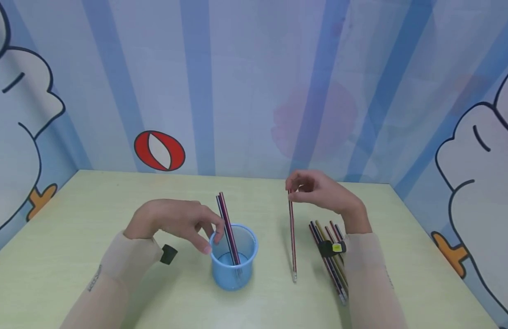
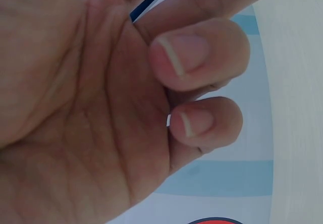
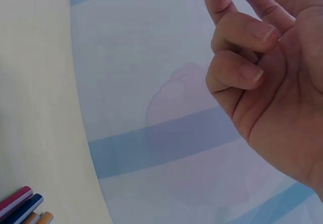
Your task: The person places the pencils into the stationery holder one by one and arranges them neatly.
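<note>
A translucent blue cup (image 1: pixel 232 281) stands upright on the table, with a few striped pencils (image 1: pixel 227 224) leaning inside it. The left hand (image 1: pixel 177 220) pinches the cup's left rim, thumb outside and fingertips over the inside. To the right of the cup, the right hand (image 1: pixel 321 192) pinches a red-and-dark striped pencil (image 1: pixel 293 237) by its upper end. That pencil hangs nearly vertical, its silvery end low. In the right wrist view, the ring and little fingers (image 3: pixel 237 72) curl toward the palm. The left wrist view is mostly filled by the palm (image 2: pixel 101 93).
Several loose pencils (image 1: pixel 325 260) lie on the table beneath the right forearm, which partly covers them; their coloured ends (image 3: pixel 20 206) show in the right wrist view. The pale table (image 1: pixel 114 187) ends against a blue-striped printed backdrop (image 1: pixel 246 91), with side walls left and right.
</note>
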`<state>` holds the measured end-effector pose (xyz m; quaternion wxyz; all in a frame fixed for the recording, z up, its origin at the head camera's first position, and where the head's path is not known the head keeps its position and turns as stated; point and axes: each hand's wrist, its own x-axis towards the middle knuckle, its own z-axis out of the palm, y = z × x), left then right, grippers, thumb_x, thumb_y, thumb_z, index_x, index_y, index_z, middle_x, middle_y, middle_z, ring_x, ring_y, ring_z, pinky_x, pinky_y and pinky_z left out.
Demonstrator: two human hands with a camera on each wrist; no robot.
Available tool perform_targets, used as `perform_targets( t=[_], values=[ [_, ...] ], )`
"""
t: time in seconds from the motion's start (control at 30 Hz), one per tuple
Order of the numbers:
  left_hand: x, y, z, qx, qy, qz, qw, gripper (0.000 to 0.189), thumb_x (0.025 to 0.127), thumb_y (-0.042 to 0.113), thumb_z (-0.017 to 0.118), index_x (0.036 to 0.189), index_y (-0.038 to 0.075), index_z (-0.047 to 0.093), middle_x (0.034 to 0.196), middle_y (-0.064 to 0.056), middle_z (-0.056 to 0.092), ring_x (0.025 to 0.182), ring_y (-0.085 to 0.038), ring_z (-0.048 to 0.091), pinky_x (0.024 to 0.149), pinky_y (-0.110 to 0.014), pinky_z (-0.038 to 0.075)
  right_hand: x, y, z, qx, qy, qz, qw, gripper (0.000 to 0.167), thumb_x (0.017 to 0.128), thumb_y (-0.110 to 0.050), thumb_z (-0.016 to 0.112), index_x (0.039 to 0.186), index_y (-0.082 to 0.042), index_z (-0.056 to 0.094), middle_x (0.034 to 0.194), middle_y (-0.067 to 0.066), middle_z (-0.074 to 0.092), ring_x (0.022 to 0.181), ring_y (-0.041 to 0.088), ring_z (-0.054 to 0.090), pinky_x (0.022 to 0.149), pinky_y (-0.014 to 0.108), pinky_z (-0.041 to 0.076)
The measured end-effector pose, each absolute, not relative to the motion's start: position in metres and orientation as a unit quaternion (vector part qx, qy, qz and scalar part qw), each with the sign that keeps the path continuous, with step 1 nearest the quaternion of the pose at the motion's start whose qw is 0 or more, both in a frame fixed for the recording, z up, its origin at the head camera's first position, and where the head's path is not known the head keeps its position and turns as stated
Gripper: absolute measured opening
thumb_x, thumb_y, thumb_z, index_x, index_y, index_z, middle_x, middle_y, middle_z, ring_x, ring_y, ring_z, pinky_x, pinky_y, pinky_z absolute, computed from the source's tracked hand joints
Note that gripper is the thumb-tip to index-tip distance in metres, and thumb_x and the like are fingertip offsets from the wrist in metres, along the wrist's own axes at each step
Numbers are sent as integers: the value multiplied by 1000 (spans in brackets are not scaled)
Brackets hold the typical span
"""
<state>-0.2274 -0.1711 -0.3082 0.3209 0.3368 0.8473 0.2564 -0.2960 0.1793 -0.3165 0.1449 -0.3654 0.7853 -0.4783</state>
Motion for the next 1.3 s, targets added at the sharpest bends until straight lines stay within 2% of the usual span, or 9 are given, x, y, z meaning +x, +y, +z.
perform_targets(
  t=[0.1, 0.53, 0.77, 0.87, 0.97, 1.1, 1.23, 1.3],
  values=[
    [-227, -171, -308, 339, 847, 255, 319, 18, 88, 23, 78, 99, 17, 66, 114, 2, 72, 83, -18, 63, 73, -35, 45, -295, 180, -314, -366, 781, -489, 128, 9, 96, -7, 65, 105, -5, 62, 101, 16, 60, 94, 34, 60, 82, 37, 53],
    [-229, -172, -308, 340, 847, 255, 320, 19, 88, 24, 78, 100, 16, 66, 114, 3, 72, 81, -17, 63, 73, -36, 44, -282, 173, -295, -387, 752, -532, 41, 10, 97, -5, 62, 106, -4, 59, 104, 14, 56, 91, 28, 64, 82, 35, 52],
    [-228, -171, -308, 334, 848, 256, 321, 18, 88, 23, 79, 100, 17, 66, 115, 3, 71, 82, -18, 63, 72, -36, 44, -279, 174, -292, -393, 713, -580, 4, 11, 97, -3, 63, 106, -7, 61, 101, 10, 61, 83, 21, 62, 73, 30, 49],
    [-228, -171, -309, 331, 849, 257, 321, 18, 88, 22, 79, 99, 17, 66, 115, 2, 71, 84, -19, 63, 73, -36, 45, -278, 173, -291, -380, 701, -604, -14, 12, 96, -3, 64, 105, -10, 62, 97, 6, 63, 72, 17, 57, 65, 27, 44],
    [-227, -171, -309, 330, 849, 258, 321, 18, 88, 22, 79, 99, 17, 66, 115, 2, 71, 85, -20, 64, 73, -36, 45, -277, 171, -291, -371, 684, -628, -30, 13, 96, -3, 64, 105, -12, 63, 91, 4, 62, 60, 16, 44, 58, 27, 38],
    [-228, -171, -309, 329, 850, 257, 321, 18, 88, 23, 79, 99, 17, 66, 115, 2, 71, 86, -19, 63, 73, -37, 45, -276, 169, -290, -375, 656, -653, -43, 14, 96, -1, 61, 106, -12, 62, 88, 5, 59, 54, 16, 31, 54, 30, 31],
    [-228, -170, -309, 325, 853, 252, 322, 17, 87, 22, 79, 98, 19, 66, 115, 2, 71, 86, -19, 63, 74, -37, 46, -275, 164, -290, -376, 644, -664, -51, 14, 96, -1, 62, 105, -11, 62, 90, 6, 60, 53, 16, 29, 53, 30, 28],
    [-227, -171, -308, 322, 854, 251, 322, 17, 87, 22, 79, 98, 20, 66, 114, 3, 71, 86, -19, 63, 74, -37, 46, -275, 159, -291, -375, 653, -657, -46, 13, 96, -3, 64, 105, -12, 62, 91, 6, 62, 54, 16, 33, 53, 29, 30]
  ],
)
